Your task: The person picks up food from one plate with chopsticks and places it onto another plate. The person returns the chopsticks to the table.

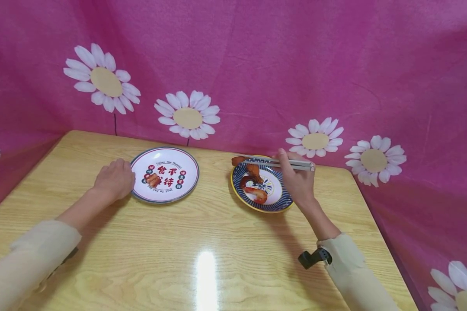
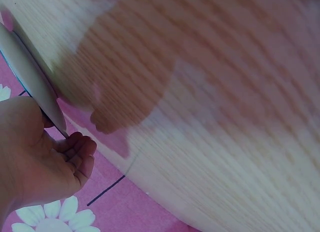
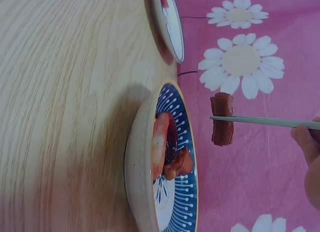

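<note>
- Judged as a lift-and-hold step: gripping a brown strip [image 3: 222,134] between chopsticks [image 3: 265,121], in the air above the far-left rim of the bowl [image 3: 137,162] and apart from it.
- Press just firmly enough to prevent slipping; squeeze too hard and risk rolling or splitting such a glossy strip.
- Trust the grip near the middle of its length, probably well balanced, but watch for swivelling about the tips.
- Move slowly, clear of the rim and of the shrimp [image 1: 260,196] and brown chunk [image 1: 254,172] lying in the bowl.
- Steady the plate [image 1: 188,166] lightly, without tipping it, to avoid sliding the small reddish piece [image 1: 153,180] resting there.
- Reaching over the bowl's right side with the right hand [image 1: 299,183], closed round the chopsticks well back from their tips, pointing them leftward and nearly level.
- At the plate's left rim with the left hand [image 1: 114,179], curling the fingers and apparently pinching the edge against the thumb.
- Coming in wide with both forearms from the near side of the desk [image 1: 151,259].
</note>
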A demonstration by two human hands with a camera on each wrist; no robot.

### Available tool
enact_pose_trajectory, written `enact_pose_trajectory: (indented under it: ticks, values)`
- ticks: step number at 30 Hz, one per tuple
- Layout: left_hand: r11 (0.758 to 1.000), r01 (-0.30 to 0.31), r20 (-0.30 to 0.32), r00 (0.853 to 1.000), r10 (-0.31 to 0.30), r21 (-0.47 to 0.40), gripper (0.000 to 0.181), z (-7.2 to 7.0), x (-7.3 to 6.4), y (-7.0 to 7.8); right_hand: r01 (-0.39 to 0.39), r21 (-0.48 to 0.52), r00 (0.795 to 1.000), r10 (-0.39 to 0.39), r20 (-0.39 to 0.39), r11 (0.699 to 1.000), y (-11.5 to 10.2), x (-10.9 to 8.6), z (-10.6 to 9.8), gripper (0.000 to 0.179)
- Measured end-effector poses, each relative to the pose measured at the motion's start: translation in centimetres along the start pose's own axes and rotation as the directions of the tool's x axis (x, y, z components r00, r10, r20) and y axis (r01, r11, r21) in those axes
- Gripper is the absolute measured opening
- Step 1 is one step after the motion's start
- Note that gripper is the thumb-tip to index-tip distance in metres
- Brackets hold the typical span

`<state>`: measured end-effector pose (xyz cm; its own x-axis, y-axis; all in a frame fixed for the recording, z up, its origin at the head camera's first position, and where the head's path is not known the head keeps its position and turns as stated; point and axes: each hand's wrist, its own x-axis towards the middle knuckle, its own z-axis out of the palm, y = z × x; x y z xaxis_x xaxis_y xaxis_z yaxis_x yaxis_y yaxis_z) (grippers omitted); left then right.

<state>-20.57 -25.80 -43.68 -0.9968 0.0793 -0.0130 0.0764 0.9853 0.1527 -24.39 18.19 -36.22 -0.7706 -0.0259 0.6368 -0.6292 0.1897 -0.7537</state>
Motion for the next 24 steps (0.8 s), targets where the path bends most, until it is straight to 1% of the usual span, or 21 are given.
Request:
enact_pose_trajectory:
  ticks: [4,9,12,17,19,24]
  values:
    - [1.000,0.003,-0.001,1.000,-0.003,-0.005,0.041,-0.1,0.0,0.1,0.004,0.011,1.000,-0.004,-0.012,1.000,-0.8,-0.2,-0.4,0.024]
    - [1.000,0.008,0.006,1.000,-0.008,-0.008,0.040,-0.1,0.1,0.1,-0.042,0.011,0.999,0.042,-0.030,0.999,-2.2,-0.5,-0.8,0.023]
    - [1.000,0.012,0.015,1.000,-0.011,-0.007,0.041,-0.1,0.1,0.0,-0.053,0.003,0.998,0.053,-0.043,0.999,-2.3,-0.6,-1.1,0.023]
    - [1.000,0.009,0.025,1.000,-0.009,0.001,0.041,-0.2,0.0,-0.1,-0.034,-0.007,0.998,0.034,-0.051,0.999,-1.7,-0.5,-1.7,0.023]
    - [1.000,0.009,0.027,1.000,-0.009,0.002,0.041,-0.2,0.0,-0.1,-0.021,-0.009,0.998,0.020,-0.057,1.000,-1.1,-0.5,-2.0,0.024]
    - [1.000,0.008,0.029,1.000,-0.008,0.004,0.041,-0.2,0.0,0.0,-0.003,-0.031,0.997,0.000,-0.075,1.000,1.2,-0.3,-3.0,0.024]
